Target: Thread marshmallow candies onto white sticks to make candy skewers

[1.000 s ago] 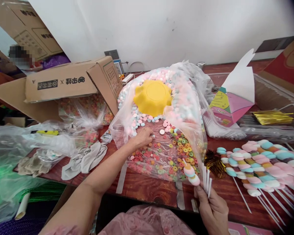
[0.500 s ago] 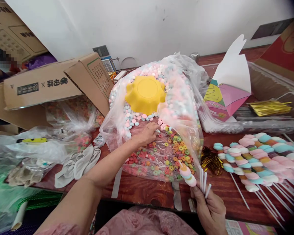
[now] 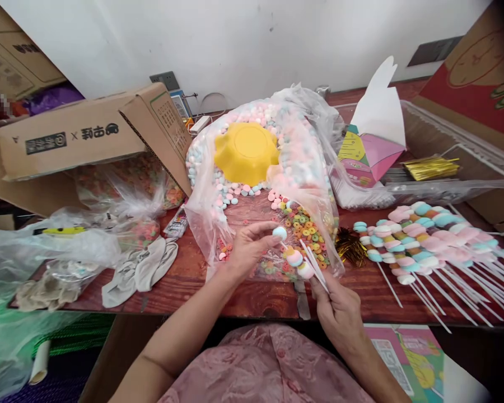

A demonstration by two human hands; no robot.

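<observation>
Marshmallow (image 3: 279, 233) pinched in L hand (image 3: 251, 246), nr tip of candy skewer (image 3: 294, 258) clamped in R hand (image 3: 339, 307); hands apart.

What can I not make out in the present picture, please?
Head view: whatever lies beneath the yellow bowl, hidden by it.
Head view: how many bare white sticks the right hand holds; they overlap.
Head view: the rest of the red-and-brown box, cut off by the right edge.

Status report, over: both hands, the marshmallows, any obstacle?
Left hand pinches blue marshmallow. Right hand holds partly filled skewer, bare white sticks. No obstacle between marshmallow and skewer.
</observation>
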